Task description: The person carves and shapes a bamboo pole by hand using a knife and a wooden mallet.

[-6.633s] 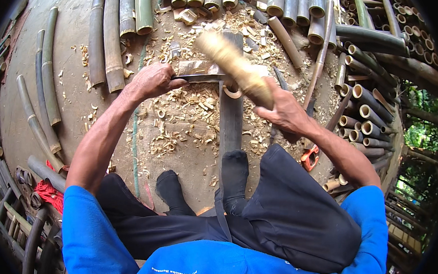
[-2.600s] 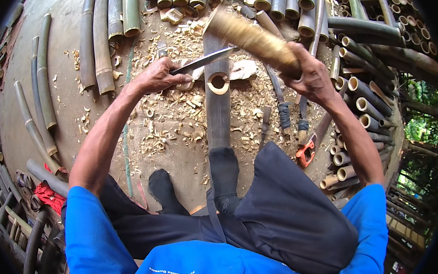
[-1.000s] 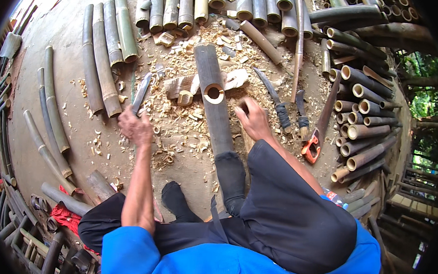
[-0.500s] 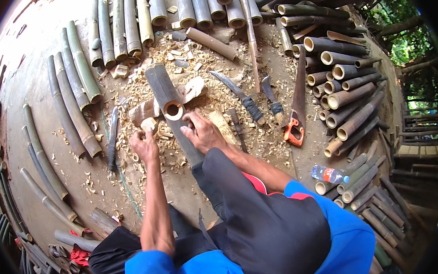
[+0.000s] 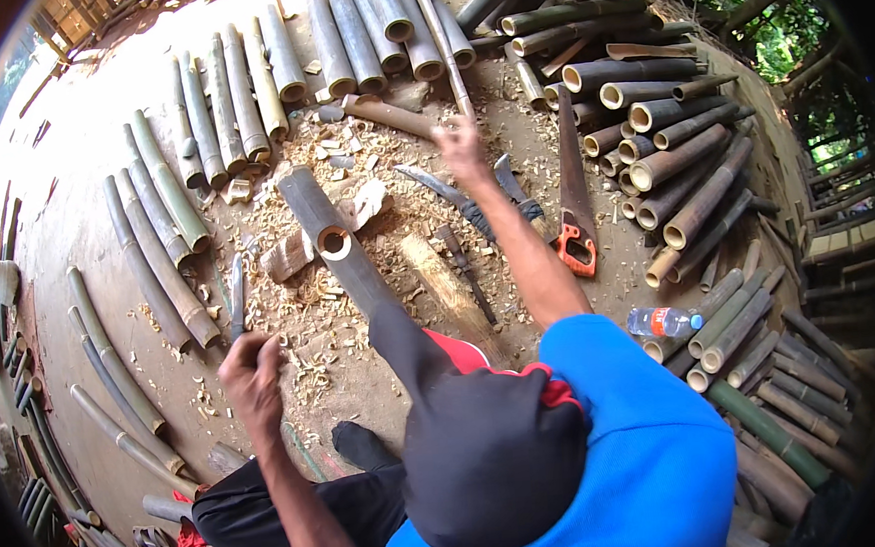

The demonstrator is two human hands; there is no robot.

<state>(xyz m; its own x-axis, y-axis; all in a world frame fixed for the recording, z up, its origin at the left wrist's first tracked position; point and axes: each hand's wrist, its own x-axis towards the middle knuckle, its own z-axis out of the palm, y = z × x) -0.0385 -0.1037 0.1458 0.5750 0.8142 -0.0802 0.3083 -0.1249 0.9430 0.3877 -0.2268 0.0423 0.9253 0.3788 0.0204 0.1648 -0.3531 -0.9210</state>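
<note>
The packed-earth ground [image 5: 74,226] spreads widest, dusty, smooth and brown. Stacked on it at the right are bamboo tubes [image 5: 686,158], their round hollow ends pale-rimmed, their skins brown and grey-green. Longer grey poles [image 5: 328,40] lie side by side at the top. The person's blue cloth shirt [image 5: 638,432] and black trousers [image 5: 494,461] fill the lower part.

The cut bamboo tube [image 5: 357,273], dark and matte, lies at a slant left of centre, its lower end meeting the person's leg. A round hole in its upper wall shows a pale, freshly cut rim. It rests across a rough wooden block [image 5: 286,258].

Right of centre lies a saw [image 5: 574,180] with a tapering rusty blade and orange handle. A thick, pale, rough-surfaced club [image 5: 448,288] lies between the tube and a slim dark chisel [image 5: 465,267].

The right grip [image 5: 463,152] is raised over the ground near a curved knife [image 5: 432,182] with a dark wrapped handle; blur hides whether its fingers pinch anything. The left grip [image 5: 252,380] is loosely curled, its fingers a little apart, nothing visible within, just below a straight knife [image 5: 237,291].

A clear plastic bottle [image 5: 661,322] lies by the stack. Smallest are curled, creamy shavings [image 5: 313,371], scattered around the tube.
</note>
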